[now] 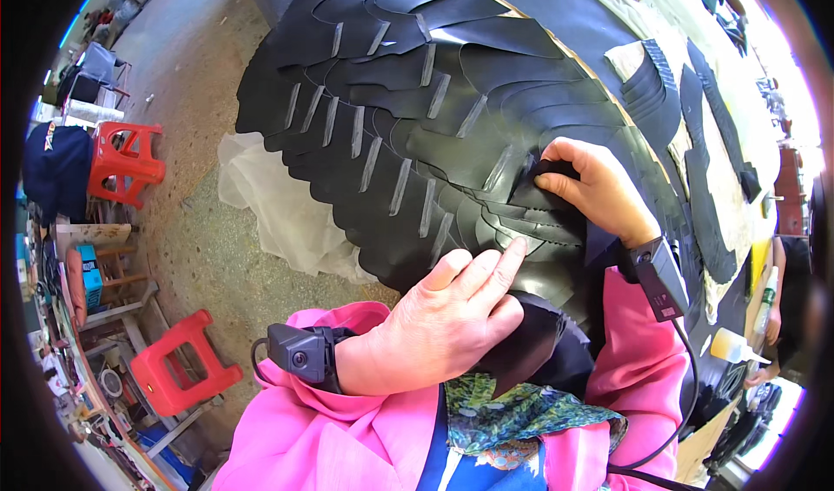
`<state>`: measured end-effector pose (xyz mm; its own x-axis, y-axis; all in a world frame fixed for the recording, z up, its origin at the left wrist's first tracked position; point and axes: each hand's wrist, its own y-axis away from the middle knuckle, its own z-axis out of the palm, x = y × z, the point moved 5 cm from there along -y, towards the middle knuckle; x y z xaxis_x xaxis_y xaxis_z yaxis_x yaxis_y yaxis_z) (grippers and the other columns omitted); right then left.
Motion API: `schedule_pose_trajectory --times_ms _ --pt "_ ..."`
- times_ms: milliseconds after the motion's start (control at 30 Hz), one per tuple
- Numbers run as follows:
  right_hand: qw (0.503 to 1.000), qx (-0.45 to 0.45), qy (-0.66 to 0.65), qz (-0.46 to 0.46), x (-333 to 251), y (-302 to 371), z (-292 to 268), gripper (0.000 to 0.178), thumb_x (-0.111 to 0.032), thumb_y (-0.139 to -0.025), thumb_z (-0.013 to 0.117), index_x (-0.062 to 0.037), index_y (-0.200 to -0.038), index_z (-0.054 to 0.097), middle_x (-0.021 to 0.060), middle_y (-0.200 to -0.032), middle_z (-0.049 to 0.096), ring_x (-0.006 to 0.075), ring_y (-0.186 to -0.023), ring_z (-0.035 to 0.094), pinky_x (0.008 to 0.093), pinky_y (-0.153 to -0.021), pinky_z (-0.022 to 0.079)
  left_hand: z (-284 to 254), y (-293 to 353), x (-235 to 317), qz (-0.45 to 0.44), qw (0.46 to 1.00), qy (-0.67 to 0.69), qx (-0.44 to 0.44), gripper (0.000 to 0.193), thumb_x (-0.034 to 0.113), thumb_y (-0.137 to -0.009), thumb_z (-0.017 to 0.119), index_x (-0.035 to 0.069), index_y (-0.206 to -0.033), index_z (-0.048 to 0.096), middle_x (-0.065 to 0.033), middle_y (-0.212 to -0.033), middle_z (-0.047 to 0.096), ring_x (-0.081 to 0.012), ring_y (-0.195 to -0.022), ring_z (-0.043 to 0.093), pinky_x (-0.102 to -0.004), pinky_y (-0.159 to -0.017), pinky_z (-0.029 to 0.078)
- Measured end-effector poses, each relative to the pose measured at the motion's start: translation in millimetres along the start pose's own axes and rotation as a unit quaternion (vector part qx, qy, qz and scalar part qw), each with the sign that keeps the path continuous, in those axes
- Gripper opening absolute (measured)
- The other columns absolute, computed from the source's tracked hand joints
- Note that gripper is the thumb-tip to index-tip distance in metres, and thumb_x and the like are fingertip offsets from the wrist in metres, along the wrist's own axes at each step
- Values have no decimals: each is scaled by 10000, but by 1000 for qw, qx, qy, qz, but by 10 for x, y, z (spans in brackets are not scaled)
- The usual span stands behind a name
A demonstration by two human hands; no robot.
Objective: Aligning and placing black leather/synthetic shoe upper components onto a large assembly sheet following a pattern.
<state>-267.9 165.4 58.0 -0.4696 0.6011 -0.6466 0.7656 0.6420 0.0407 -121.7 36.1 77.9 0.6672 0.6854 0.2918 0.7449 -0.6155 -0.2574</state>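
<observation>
Black leather-like cut pieces [400, 91] lie overlapped in rows before me, many with a short grey strip along one edge. My right hand [599, 182] pinches the edge of a dark piece [543, 187] between thumb and curled fingers. Below it are black pieces with notched edges [530, 217], fanned over one another. Stretched out with palm down, my left hand [452, 313] rests its fingertips on the near pieces, below the right hand. Another loose black piece [521, 343] is close to my body, partly under the left hand.
Two red plastic stools [187, 365] stand on the floor at left, near a cluttered bench. White translucent sheeting [278, 209] lies beside the black pieces. At right are more black pieces [647, 91], a bottle with yellow liquid [734, 346] and another person's hand [764, 374].
</observation>
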Motion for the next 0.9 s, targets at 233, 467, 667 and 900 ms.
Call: schedule_pose_trajectory --times_ms 233,467,667,900 --pt "999 20 35 -10 -1 11 12 219 -153 -743 674 -12 -881 579 163 -807 599 337 -782 581 362 -682 458 79 -134 1 -26 998 -15 -60 142 155 -681 527 63 -782 488 -278 -1272 452 -232 -948 503 -322 -855 306" --pt "1000 8 26 -10 18 -7 19 219 -145 -728 678 -9 -865 574 166 -801 594 348 -779 575 374 -674 455 122 -245 29 -40 991 -85 -90 161 187 -678 538 61 -761 481 -310 -1245 464 -234 -871 488 -331 -844 305" --pt "999 14 31 -8 13 3 25 218 -141 -721 679 -10 -856 570 164 -802 592 349 -780 575 381 -672 456 146 -327 -19 -50 988 -99 -106 159 188 -694 534 49 -766 503 -336 -1237 455 -249 -874 497 -344 -833 319" --pt "999 6 47 -8 10 -12 45 207 -144 -721 676 -21 -848 567 155 -809 593 342 -796 577 382 -680 455 217 -379 -84 -63 982 -123 -133 176 190 -715 520 34 -795 540 -318 -1228 470 -241 -873 497 -343 -835 326"
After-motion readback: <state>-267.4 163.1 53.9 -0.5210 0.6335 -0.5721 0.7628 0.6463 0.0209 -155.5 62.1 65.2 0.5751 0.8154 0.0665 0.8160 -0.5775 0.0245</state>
